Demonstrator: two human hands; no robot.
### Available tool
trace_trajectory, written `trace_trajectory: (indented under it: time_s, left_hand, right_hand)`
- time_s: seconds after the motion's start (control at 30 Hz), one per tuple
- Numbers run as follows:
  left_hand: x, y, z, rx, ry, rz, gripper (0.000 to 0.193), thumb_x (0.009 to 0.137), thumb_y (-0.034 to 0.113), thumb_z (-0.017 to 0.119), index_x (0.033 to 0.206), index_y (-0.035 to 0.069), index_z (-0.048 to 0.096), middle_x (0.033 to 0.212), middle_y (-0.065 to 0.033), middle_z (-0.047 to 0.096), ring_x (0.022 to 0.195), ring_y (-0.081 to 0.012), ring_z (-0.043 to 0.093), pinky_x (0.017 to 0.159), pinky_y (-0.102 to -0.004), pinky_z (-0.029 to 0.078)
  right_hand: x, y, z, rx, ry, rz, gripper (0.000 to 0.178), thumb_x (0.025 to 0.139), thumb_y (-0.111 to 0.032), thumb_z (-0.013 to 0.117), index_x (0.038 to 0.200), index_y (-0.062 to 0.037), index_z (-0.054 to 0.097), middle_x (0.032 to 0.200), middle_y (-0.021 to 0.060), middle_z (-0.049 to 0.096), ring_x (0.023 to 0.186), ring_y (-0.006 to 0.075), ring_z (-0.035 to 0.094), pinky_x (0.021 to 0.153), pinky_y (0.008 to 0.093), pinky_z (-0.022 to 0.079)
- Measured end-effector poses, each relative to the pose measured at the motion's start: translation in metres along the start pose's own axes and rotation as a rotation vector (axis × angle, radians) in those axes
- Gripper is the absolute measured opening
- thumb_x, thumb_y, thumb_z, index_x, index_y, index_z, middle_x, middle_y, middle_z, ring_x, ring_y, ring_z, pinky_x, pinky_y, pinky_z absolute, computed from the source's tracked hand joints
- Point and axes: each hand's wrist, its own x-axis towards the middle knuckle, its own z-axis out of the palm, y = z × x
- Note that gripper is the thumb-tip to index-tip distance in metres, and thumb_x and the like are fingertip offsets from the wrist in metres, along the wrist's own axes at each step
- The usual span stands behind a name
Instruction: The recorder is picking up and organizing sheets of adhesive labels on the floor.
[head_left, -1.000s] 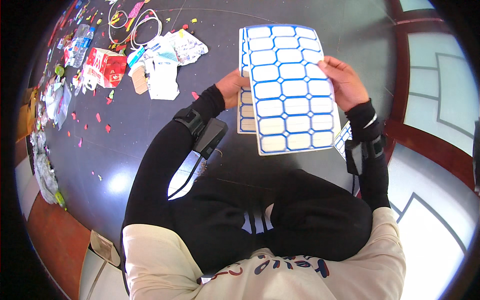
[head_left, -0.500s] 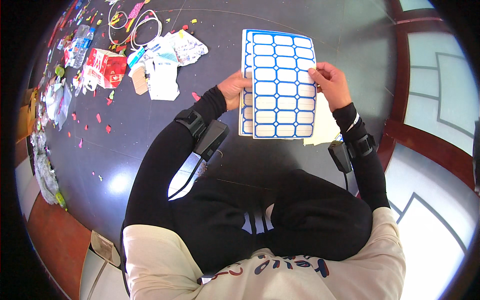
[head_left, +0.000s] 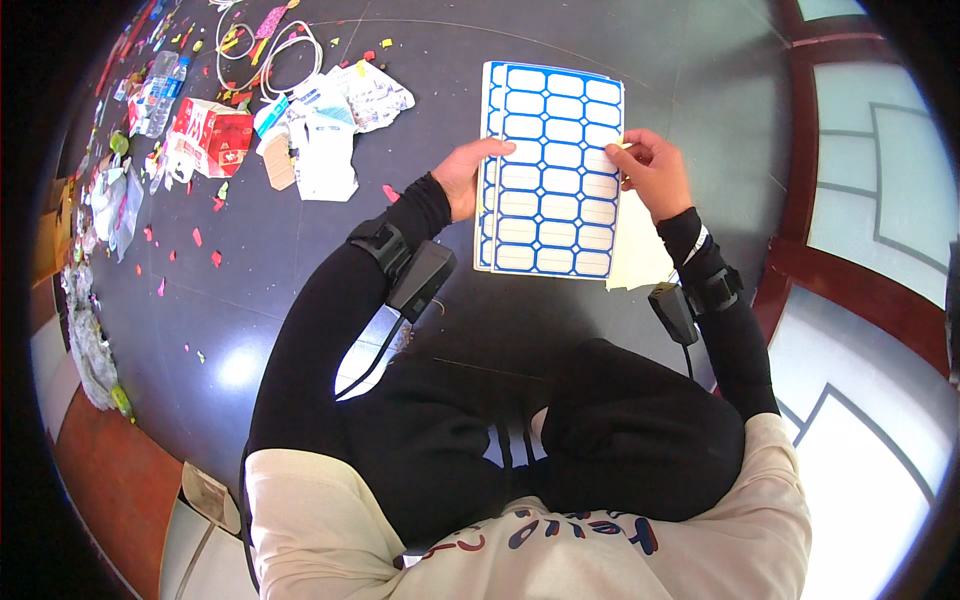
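Note:
A stack of white label sheets (head_left: 556,180) with blue-bordered rounded boxes is held upright before me. My left hand (head_left: 463,175) grips its left side, thumb lying over the top sheet and the other fingers hidden behind. At the right edge, my right hand (head_left: 655,172) pinches the sheets between thumb and fingers. The front sheet sits slightly to the right of those behind it, whose blue borders show along the left. Below my right hand, pale yellow paper (head_left: 640,250) shows beside the stack; whether it lies on the floor is hard to tell.
Left on the dark floor lie crumpled white papers (head_left: 325,150), a red carton (head_left: 212,138), plastic bottles (head_left: 160,95), a coiled white cable (head_left: 290,55) and scattered colourful scraps. Clear plastic bags (head_left: 115,205) are farther left. A red-framed panelled door (head_left: 790,170) stands at the right.
The front sheet has shifted left, covering more of the sheets behind it. My right hand moved slightly left and down with it; my left thumb now lies over the front sheet.

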Motion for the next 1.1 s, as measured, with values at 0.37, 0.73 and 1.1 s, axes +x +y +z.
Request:
trace_trajectory:
  time_s: [0.37, 0.73, 1.1]
  left_hand:
    - [0.004, -0.006, 0.002, 0.142, -0.101, 0.064, 0.042, 0.075, -0.002, 0.056, 0.114, -0.001, 0.039, 0.11, -0.0165, 0.051, 0.098, -0.0273, 0.054, 0.083, -0.038, 0.046]
    - [0.004, -0.008, 0.001, 0.169, -0.113, 0.043, 0.043, 0.075, -0.003, 0.056, 0.114, -0.001, 0.038, 0.112, -0.0163, 0.05, 0.102, -0.0274, 0.052, 0.088, -0.0391, 0.043]
    - [0.001, -0.009, 0.003, 0.178, -0.118, 0.056, 0.043, 0.076, -0.003, 0.055, 0.115, -0.001, 0.037, 0.113, -0.0165, 0.049, 0.103, -0.0273, 0.051, 0.088, -0.0392, 0.043]
  right_hand:
    - [-0.003, 0.004, 0.005, -0.018, 0.033, 0.02, 0.027, 0.073, -0.018, 0.065, 0.087, 0.0023, 0.055, 0.065, 0.0082, 0.06, 0.053, 0.0113, 0.057, 0.045, 0.0209, 0.045]
    - [-0.003, 0.006, 0.006, -0.18, 0.069, 0.035, 0.031, 0.071, -0.026, 0.067, 0.084, 0.0006, 0.057, 0.065, 0.0081, 0.06, 0.054, 0.0132, 0.058, 0.05, 0.023, 0.046]
    - [-0.002, 0.01, 0.007, -0.15, 0.065, 0.033, 0.031, 0.07, -0.026, 0.068, 0.082, 0.0, 0.057, 0.064, 0.0072, 0.059, 0.054, 0.0126, 0.058, 0.05, 0.0222, 0.046]
